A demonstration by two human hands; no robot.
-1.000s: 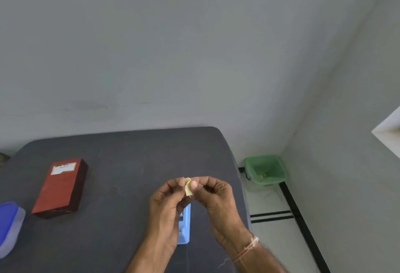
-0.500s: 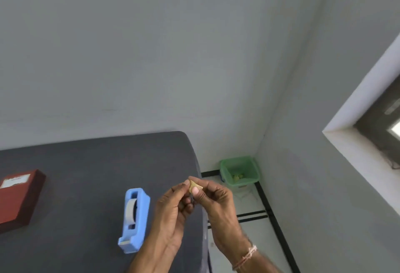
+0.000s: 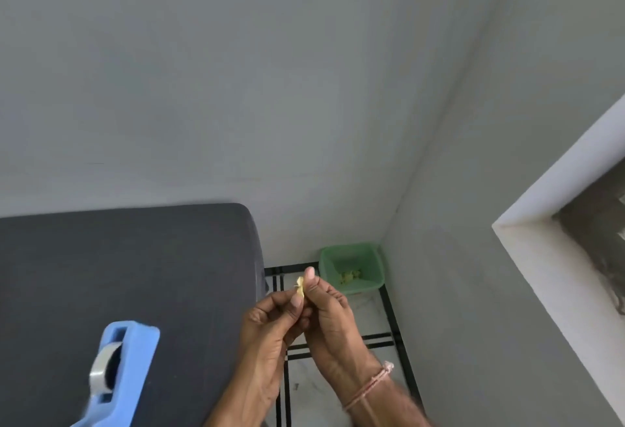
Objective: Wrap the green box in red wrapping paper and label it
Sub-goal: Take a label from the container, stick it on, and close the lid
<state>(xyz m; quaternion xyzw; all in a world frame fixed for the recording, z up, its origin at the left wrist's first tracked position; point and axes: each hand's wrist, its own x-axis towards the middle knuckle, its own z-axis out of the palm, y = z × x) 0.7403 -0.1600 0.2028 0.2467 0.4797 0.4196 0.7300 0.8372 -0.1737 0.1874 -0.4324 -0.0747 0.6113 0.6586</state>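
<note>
A blue tape dispenser (image 3: 137, 359) lies on the dark grey table (image 3: 135, 257); a green bin (image 3: 329, 266) stands on the floor (image 3: 380, 313)

Head camera (the only view) faces forward-down, close above the table (image 3: 152, 257).

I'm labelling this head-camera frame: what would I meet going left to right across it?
Tape dispenser → left hand → right hand (both pinch a yellow scrap) → window ledge. The green bin overlaps the right hand sideways, so it is left out.
</note>
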